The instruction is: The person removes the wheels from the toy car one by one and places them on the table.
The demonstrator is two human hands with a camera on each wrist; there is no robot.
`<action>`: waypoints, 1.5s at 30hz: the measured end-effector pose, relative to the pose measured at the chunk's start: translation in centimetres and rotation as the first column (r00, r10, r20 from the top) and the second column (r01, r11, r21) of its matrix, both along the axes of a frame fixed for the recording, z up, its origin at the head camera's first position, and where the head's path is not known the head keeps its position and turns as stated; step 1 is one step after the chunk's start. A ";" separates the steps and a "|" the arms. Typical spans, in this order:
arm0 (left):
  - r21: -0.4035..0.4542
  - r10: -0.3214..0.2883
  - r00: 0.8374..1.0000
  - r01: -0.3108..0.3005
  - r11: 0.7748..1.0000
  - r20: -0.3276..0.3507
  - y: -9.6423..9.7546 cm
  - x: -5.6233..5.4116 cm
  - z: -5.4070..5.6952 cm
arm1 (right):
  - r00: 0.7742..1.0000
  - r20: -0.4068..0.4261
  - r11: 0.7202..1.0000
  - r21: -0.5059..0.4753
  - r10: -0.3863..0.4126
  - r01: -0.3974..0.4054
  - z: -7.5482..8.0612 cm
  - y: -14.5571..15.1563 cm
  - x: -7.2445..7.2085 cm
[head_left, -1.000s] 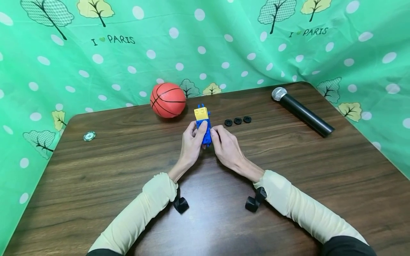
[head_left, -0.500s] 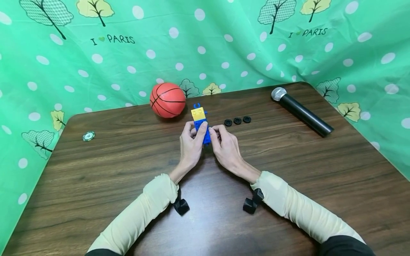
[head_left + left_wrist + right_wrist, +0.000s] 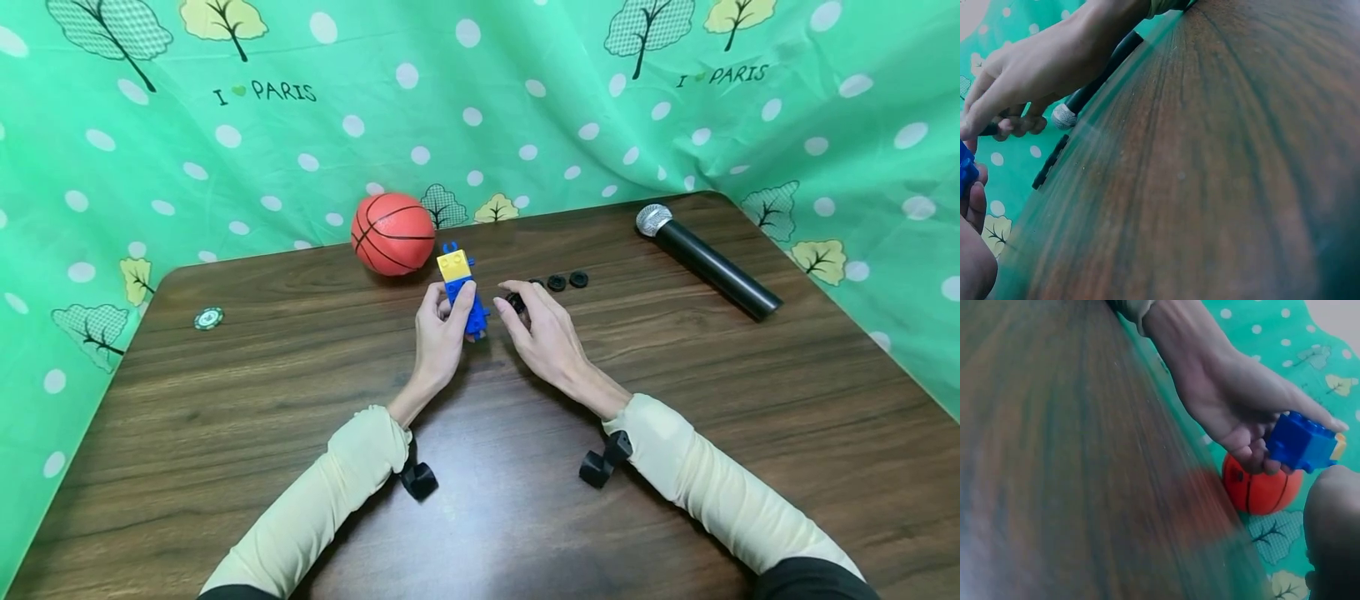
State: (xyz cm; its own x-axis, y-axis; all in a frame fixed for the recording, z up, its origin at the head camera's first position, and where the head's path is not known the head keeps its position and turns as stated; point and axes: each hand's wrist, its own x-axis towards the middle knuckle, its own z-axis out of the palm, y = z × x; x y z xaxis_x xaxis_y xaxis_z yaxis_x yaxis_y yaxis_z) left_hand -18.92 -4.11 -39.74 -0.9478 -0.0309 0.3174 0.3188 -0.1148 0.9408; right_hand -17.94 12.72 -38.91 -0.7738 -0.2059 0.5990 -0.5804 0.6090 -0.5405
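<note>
In the head view, my left hand (image 3: pixel 441 333) grips a toy vehicle built from yellow and blue bricks (image 3: pixel 454 265), thumb across its blue part. Blue pegs stick out of its side, and a blue hook stands at the far end. My right hand (image 3: pixel 546 337) is a short gap to the right, its thumb and fingers around a small black toy wheel (image 3: pixel 516 302). The left wrist view shows this dark wheel (image 3: pixel 988 129) between thumb and fingers. From the right wrist, the blue brick (image 3: pixel 1300 442) shows in the left hand's grip.
Black wheels (image 3: pixel 557 283) lie in a row behind the right hand, one partly hidden by it. A red basketball (image 3: pixel 393 234) sits at the back, a microphone (image 3: pixel 708 262) at the right, and a green-and-white poker chip (image 3: pixel 208 318) at the left of the wooden table (image 3: pixel 247 400).
My right hand has come away from the brick vehicle to the right, the black wheel now showing in its fingers. My left hand has shifted slightly left with the vehicle.
</note>
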 end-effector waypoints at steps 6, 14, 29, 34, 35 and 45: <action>-0.009 -0.007 1.000 0.007 1.000 0.003 -0.2 0.1 -0.1 | 0.994 -0.106 0.997 0.082 0.001 0.007 -0.2 0.9 -0.7; -0.010 -0.014 1.000 0.014 1.000 0.016 -0.3 0.1 -0.2 | 0.978 -0.209 0.987 0.159 0.013 0.021 -0.5 1.7 -1.4; 0.002 -0.010 1.000 0.010 1.000 0.011 -0.3 0.0 -0.2 | 0.987 -0.135 0.981 0.183 0.088 -0.063 -0.3 2.6 -1.4; 0.006 -0.014 1.000 0.014 1.000 0.011 -0.3 0.0 -0.2 | 0.988 -0.139 0.981 0.192 0.061 -0.033 -0.2 3.4 -1.7; 0.006 -0.015 1.000 0.015 1.000 0.010 -0.3 0.0 -0.3 | 0.989 -0.140 0.981 0.194 0.051 -0.023 -0.1 3.7 -1.7; 0.012 -0.028 1.000 0.028 1.000 0.001 -0.1 -0.2 -0.4 | 0.993 -0.103 0.978 0.193 -0.056 0.075 -0.3 6.7 -2.3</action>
State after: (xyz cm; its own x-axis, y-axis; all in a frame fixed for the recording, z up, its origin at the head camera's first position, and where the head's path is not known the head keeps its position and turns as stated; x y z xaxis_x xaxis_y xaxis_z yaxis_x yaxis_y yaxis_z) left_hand -19.09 -4.21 -40.10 -0.9487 -0.0077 0.3160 0.3141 -0.1346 0.9398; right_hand -20.27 19.47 -39.21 -0.7299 -0.2774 0.6248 -0.5795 0.7359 -0.3502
